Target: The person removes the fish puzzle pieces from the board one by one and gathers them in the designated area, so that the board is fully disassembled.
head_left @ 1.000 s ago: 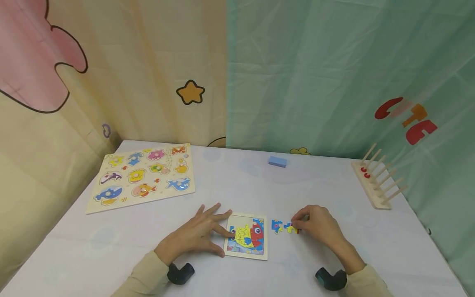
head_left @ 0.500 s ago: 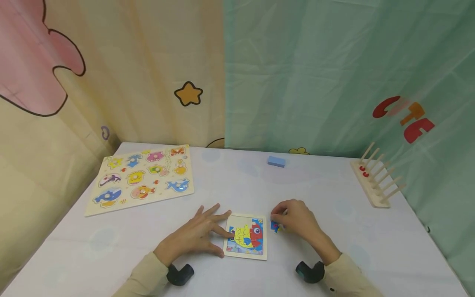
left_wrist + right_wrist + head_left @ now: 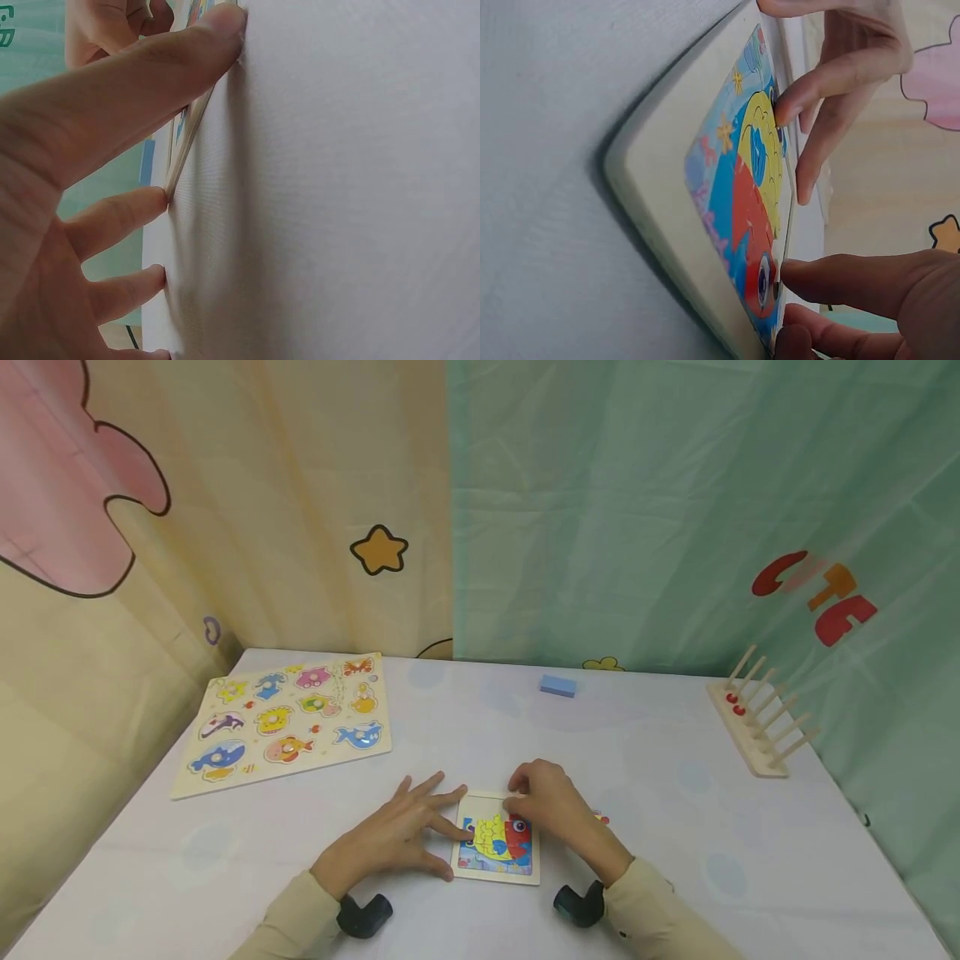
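Note:
My left hand steadies a square wooden jigsaw tray, its index fingertip on the left part of the picture and its thumb at the lower left corner. Inside the tray lies a fish jigsaw with a yellow body and red head; bare wood shows along its top. Over the tray's upper right corner, my right hand has thumb and fingers curled together, pinching what appears to be a puzzle piece, mostly hidden. In the right wrist view, the right thumb is close above the fish's eye.
Behind my right wrist, a loose puzzle piece partly shows. A sea-animal peg board lies at the back left. A blue block sits at the back, and a wooden peg stand with red beads is at the right edge.
My right hand has moved left from the loose pieces beside the tray to the tray's upper right corner. My left hand stays in place on the tray.

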The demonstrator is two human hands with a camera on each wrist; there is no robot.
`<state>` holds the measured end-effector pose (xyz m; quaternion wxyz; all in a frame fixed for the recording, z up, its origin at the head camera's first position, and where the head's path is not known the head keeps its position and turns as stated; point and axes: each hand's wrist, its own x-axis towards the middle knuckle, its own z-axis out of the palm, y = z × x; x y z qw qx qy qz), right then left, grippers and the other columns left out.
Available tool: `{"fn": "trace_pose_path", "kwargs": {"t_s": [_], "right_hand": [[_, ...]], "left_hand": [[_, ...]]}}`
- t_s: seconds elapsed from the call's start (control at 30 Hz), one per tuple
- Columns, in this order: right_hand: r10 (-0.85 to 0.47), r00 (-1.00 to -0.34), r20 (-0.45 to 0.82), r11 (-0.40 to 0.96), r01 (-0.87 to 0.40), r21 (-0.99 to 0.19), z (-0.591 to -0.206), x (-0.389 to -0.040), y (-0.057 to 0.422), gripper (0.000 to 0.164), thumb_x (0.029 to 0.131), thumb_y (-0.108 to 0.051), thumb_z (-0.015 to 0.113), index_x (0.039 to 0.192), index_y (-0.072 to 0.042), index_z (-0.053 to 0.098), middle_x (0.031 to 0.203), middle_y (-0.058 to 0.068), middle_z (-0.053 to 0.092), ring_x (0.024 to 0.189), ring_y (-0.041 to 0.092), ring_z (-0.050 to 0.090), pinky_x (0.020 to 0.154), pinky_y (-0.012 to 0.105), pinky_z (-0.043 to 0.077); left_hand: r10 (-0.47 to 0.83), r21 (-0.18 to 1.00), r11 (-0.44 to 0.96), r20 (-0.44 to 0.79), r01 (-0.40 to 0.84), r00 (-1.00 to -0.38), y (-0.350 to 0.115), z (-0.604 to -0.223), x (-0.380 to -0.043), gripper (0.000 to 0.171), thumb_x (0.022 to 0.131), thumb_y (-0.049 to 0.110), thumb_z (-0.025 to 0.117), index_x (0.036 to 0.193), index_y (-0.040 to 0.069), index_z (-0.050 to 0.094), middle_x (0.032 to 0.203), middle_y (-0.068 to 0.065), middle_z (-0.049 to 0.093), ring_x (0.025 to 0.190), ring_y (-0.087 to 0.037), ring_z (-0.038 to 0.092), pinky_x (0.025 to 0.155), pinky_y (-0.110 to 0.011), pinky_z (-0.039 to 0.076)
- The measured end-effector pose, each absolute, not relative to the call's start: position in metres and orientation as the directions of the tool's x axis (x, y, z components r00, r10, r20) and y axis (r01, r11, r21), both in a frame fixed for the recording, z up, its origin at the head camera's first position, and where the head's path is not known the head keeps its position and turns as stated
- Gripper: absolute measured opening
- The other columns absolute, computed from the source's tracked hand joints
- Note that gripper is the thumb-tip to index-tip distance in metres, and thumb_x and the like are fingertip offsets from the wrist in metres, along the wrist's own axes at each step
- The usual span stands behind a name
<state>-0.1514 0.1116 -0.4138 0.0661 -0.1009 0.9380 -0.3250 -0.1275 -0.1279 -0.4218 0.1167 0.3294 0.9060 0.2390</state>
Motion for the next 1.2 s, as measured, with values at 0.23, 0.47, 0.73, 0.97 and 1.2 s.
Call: {"fn": "trace_pose_path", "kwargs": {"t_s": [0.23, 0.47, 0.73, 0.97, 1.2], "right_hand": [[-0.227, -0.971, -0.069, 0.798, -0.145, -0.585, -0.4173, -0.1504, 0.1066, 0.015, 0.08, -0.011, 0.076, 0.089, -0.006, 0.065, 0.078, 0.002, 0.05, 0.073, 0.017, 0.049, 0.059, 0.024, 0.05], [-0.222, -0.971, -0.086, 0.802, -0.131, -0.583, -0.4174, -0.1505, 0.1046, 0.016, 0.079, -0.01, 0.074, 0.088, -0.006, 0.062, 0.079, 0.002, 0.049, 0.069, 0.016, 0.049, 0.054, 0.023, 0.05], [-0.215, -0.971, -0.103, 0.795, -0.112, -0.596, -0.4195, -0.1507, 0.104, 0.017, 0.079, -0.013, 0.072, 0.089, -0.006, 0.059, 0.081, 0.003, 0.05, 0.069, 0.016, 0.049, 0.054, 0.024, 0.048], [-0.205, -0.974, -0.097, 0.781, -0.103, -0.616, -0.4194, -0.1512, 0.1061, 0.013, 0.08, -0.015, 0.068, 0.088, -0.007, 0.061, 0.08, 0.002, 0.051, 0.071, 0.016, 0.049, 0.056, 0.026, 0.047], [-0.218, -0.975, -0.049, 0.73, -0.129, -0.671, -0.4183, -0.1486, 0.1119, 0.014, 0.079, -0.011, 0.068, 0.089, -0.004, 0.062, 0.08, 0.003, 0.052, 0.072, 0.017, 0.048, 0.06, 0.029, 0.045]], "left_hand": [[0.65, 0.509, 0.671, -0.055, 0.539, -0.758, -0.1292, -0.4226, -0.1272, 0.048, 0.066, 0.042, 0.088, 0.111, 0.032, 0.076, 0.151, -0.005, 0.045, 0.146, -0.042, 0.019, 0.108, -0.075, 0.011], [0.654, 0.479, 0.679, -0.051, 0.556, -0.755, -0.1279, -0.4222, -0.1279, 0.049, 0.066, 0.045, 0.087, 0.112, 0.032, 0.076, 0.15, -0.005, 0.046, 0.145, -0.042, 0.021, 0.107, -0.075, 0.013], [0.655, 0.466, 0.684, -0.054, 0.561, -0.754, -0.1282, -0.4217, -0.1279, 0.049, 0.066, 0.047, 0.086, 0.112, 0.033, 0.075, 0.15, -0.004, 0.045, 0.145, -0.042, 0.021, 0.107, -0.075, 0.014], [0.659, 0.468, 0.677, -0.043, 0.568, -0.751, -0.1285, -0.4221, -0.1289, 0.05, 0.066, 0.046, 0.087, 0.112, 0.032, 0.075, 0.15, -0.005, 0.045, 0.145, -0.043, 0.021, 0.106, -0.075, 0.014], [0.653, 0.484, 0.675, -0.042, 0.557, -0.756, -0.1294, -0.4231, -0.1283, 0.049, 0.065, 0.045, 0.087, 0.11, 0.031, 0.076, 0.15, -0.005, 0.045, 0.145, -0.043, 0.021, 0.106, -0.075, 0.013]]}}
